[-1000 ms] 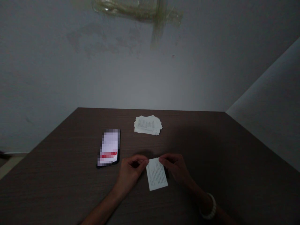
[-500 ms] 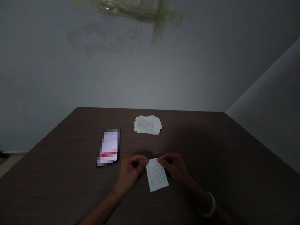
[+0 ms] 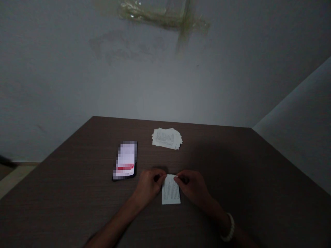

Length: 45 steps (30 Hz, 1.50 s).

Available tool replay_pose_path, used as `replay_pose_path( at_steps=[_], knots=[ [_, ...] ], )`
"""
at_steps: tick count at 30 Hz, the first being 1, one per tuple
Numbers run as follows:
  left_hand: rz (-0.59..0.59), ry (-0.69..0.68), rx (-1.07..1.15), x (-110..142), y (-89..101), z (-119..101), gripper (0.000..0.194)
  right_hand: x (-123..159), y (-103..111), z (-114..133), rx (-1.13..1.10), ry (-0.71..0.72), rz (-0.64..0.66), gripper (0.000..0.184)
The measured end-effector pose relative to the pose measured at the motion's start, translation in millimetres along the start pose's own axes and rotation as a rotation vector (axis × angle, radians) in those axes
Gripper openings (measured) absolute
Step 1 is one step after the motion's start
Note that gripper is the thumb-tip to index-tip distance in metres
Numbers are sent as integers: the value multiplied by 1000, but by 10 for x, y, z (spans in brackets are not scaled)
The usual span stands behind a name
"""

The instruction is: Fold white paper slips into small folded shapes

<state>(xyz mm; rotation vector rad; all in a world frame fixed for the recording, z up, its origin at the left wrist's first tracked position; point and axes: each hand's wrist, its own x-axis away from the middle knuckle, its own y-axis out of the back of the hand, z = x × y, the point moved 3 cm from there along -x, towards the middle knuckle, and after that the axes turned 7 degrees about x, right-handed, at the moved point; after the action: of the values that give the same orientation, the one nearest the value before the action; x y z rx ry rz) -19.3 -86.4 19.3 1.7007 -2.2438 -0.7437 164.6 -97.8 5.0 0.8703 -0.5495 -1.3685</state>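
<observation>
Your left hand [image 3: 148,187] and right hand [image 3: 192,187] pinch, fingers closed narrow, the top corners of one paper slip [image 3: 170,191] between them, its long axis running straight away from you on the table [image 3: 219,155], with one stack of slips [image 3: 167,138] ahead and one phone [image 3: 124,160] ahead-left.

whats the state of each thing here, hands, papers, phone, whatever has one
printed paper slip, held by its top edge, printed side up
left hand, pinching the slip's top left corner
right hand, pinching the slip's top right corner
stack of printed slips, loose, fanned, untouched
phone, lying face up, screen blurred
white bracelet, worn on right wrist
</observation>
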Motion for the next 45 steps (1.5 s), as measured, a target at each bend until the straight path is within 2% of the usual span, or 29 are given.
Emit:
replay_pose_path(
  at_steps=[2, 7, 10, 13, 20, 24, 28, 34, 38, 45],
  knots=[
    [11, -71, -83, -21, -13, 23, 20, -8, 1, 35, 90, 59, -26, 7],
    [12, -153, -131, -24, -64, 103, 17, 11, -32, 34, 148, 239, -69, 19],
    [17, -187, -153, -8, -78, 134, 18, 32, -51, 9, 198, 402, -27, 14],
    [6, -207, -175, 2, -74, 154, 15, 33, -42, -13, 238, 485, 44, 19],
    [56, -271, -250, 14, -59, 153, 18, 21, 28, -31, 208, 506, 104, 16],
    [138, -277, -288, 43, 25, 115, 15, 33, 97, -24, 205, 518, 130, 13],
    [244, -294, -340, 62, 115, 61, 31, 49, 162, -12, 220, 523, 193, 15],
    [280, -283, -388, 70, 166, 35, 58, 81, 197, -7, 182, 518, 206, 20],
    [286, -279, -393, 83, 165, 39, 67, 101, 205, -4, 183, 515, 212, 27],
    [317, -256, -441, 97, 173, -23, 68, 115, 220, -8, 172, 511, 229, 34]
  ],
)
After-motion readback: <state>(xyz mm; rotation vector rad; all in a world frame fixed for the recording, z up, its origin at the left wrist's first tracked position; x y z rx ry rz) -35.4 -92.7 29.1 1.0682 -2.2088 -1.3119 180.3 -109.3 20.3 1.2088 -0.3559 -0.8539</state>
